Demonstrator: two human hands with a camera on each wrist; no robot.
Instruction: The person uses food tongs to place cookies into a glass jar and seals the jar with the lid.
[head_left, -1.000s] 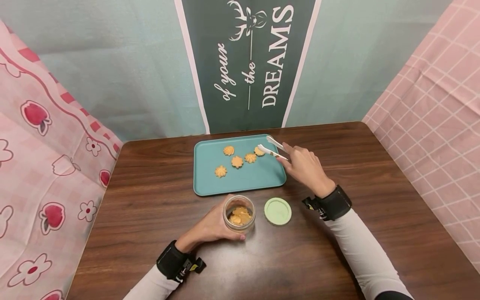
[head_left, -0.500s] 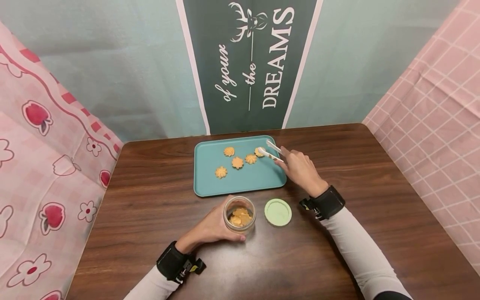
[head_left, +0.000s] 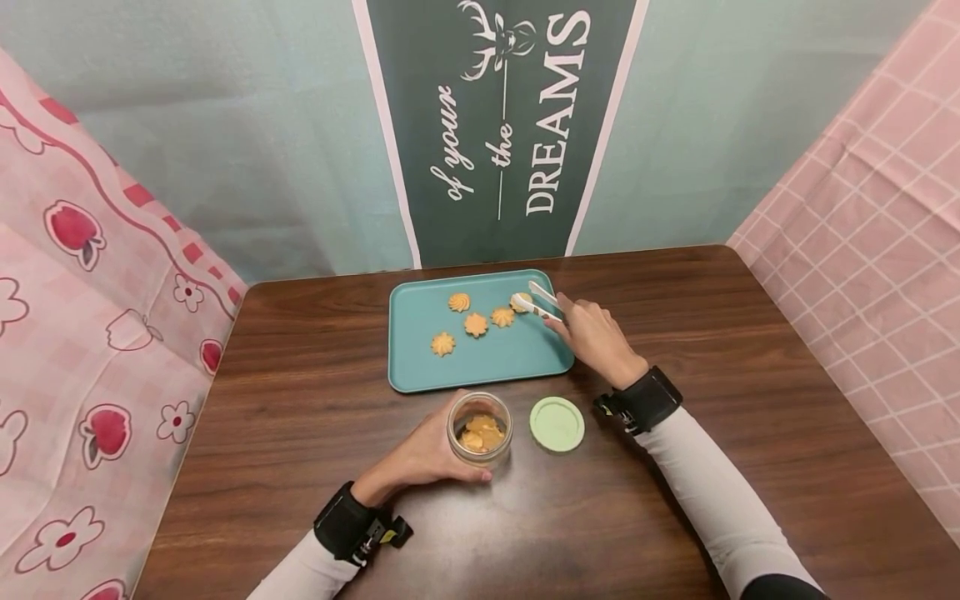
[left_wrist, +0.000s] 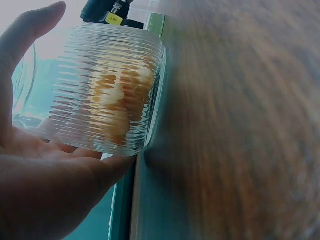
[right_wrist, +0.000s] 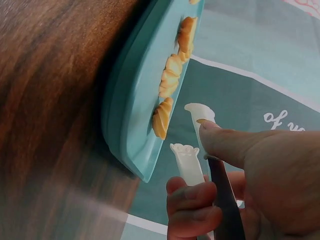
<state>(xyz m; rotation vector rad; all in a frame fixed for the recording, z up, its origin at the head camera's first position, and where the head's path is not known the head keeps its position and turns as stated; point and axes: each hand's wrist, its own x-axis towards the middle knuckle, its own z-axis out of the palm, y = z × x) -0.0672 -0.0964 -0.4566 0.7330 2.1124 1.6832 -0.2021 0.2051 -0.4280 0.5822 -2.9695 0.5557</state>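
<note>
My left hand (head_left: pixel 431 448) grips a clear ribbed glass jar (left_wrist: pixel 110 90) around its side. The jar stands lidless on the table, several golden cookies (head_left: pixel 480 433) inside it. In my right hand (head_left: pixel 600 337) is a pair of tongs (right_wrist: pixel 189 167) with white tips, held between thumb and fingers. Its tips are spread and point at the rightmost piped cookie (right_wrist: pixel 162 118) on the teal tray (head_left: pixel 412 358). In the right wrist view a gap shows between the tips and that cookie. Several more star-shaped cookies (head_left: pixel 476 325) lie to its left on the tray.
A pale green round lid (head_left: pixel 557 423) lies on the wooden table (head_left: pixel 300 350), right of the jar and just below the tray. Behind the table hangs a printed cloth (head_left: pixel 502 167). Pink patterned cloths hang at both sides.
My right hand has shifted a little to the left, bringing the tongs closer over the rightmost cookie, their tips slightly nearer each other. The left hand and jar have stayed in place.
</note>
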